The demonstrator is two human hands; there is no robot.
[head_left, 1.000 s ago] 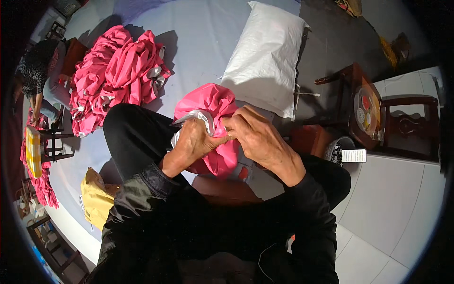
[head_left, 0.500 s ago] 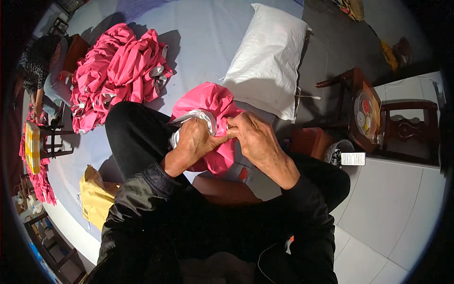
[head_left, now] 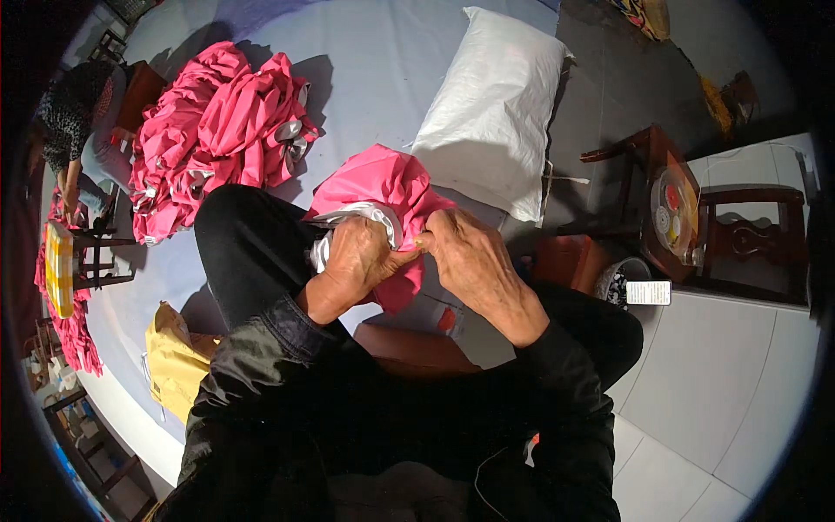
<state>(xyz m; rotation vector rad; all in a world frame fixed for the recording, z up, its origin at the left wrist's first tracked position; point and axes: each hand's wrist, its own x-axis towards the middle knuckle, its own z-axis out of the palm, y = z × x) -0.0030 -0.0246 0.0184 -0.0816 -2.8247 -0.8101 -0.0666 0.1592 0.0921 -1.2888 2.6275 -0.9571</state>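
A bunched piece of pink fabric (head_left: 378, 178) with a silvery white inner side lies over my lap, between my knees. My left hand (head_left: 355, 257) is closed on its gathered, silver-edged part. On its right edge my right hand (head_left: 474, 270) pinches the cloth, thumb and forefinger together near the left thumb. The fingertips of both hands are partly hidden, and whether anything small sits between them I cannot tell.
A big pink fabric heap (head_left: 226, 122) lies ahead to the left, and a stuffed white sack (head_left: 496, 104) ahead to the right. Beside my left knee stands a yellow bag (head_left: 178, 357). Wooden chairs (head_left: 752, 235) stand at right. Another person (head_left: 74, 130) bends over pink cloth at far left.
The pink fabric has shifted slightly, and its lower hanging part is drawn up a little. Both hands keep their grip at nearly the same spot.
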